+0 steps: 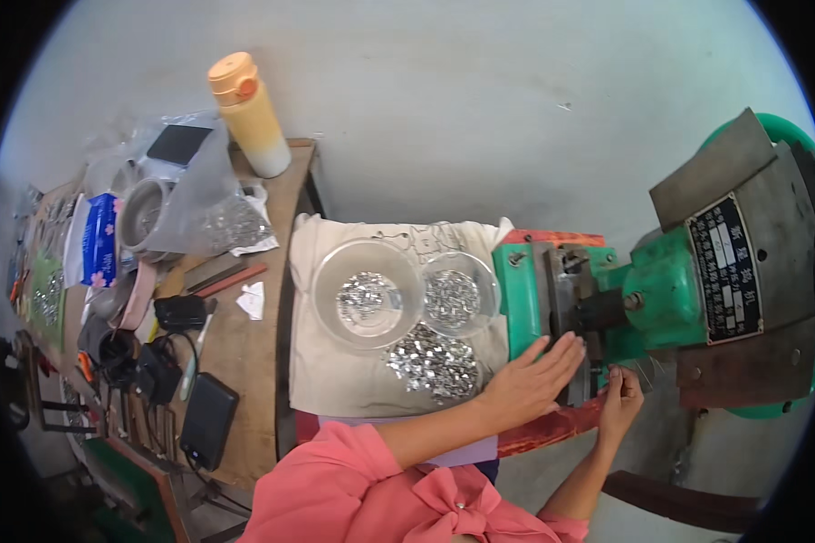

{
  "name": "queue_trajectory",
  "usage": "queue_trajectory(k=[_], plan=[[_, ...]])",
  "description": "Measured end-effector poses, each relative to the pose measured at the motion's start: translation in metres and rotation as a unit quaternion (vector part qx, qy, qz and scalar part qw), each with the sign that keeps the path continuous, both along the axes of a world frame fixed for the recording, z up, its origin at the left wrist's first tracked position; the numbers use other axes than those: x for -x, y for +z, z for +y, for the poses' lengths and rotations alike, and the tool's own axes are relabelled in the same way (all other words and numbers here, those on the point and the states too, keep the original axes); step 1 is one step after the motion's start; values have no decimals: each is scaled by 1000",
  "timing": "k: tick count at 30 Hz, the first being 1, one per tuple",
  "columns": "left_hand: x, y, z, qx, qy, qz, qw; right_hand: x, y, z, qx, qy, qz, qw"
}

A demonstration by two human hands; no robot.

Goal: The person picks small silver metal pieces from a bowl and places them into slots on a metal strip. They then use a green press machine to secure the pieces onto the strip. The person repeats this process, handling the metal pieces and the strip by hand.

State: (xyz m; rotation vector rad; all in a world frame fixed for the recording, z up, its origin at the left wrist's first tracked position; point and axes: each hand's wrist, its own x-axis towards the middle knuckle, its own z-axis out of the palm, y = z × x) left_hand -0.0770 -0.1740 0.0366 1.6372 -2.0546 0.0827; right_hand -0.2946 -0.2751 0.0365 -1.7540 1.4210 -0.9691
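Observation:
My left hand (536,378) lies with its fingers stretched out against the near side of a green bench press (663,299), by its dark metal tooling block (563,294). Just right of it, my right hand (619,400) is closed at the near edge of the press. Its fingers are bent together, and what they pinch is too small to make out. Some thin pale strands show beside that hand. Left of the press, a pile of small shiny metal pieces (435,364) lies on a beige cloth (330,385), close to my left forearm.
A large clear tub (328,317) and a smaller one (491,291) hold metal pieces on the cloth. On the wooden table (254,362) at left stand a yellow bottle (255,122), plastic bags (195,204) and a black power bank (210,421). A red bench edge (539,433) runs below the press.

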Motion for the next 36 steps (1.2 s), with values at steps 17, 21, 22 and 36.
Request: queue_trajectory(k=[17,21,22,36], plan=[[12,-10,-10,99,62,4,993,-28,35,2,-117,76,-43,989],[10,-6,-15,116,41,24,992,-6,20,28,-79,53,-26,995],[8,-3,-18,112,30,26,993,-6,19,34,-75,70,-12,995],[7,-1,-21,123,-6,32,992,-24,27,74,106,112,286,946]])
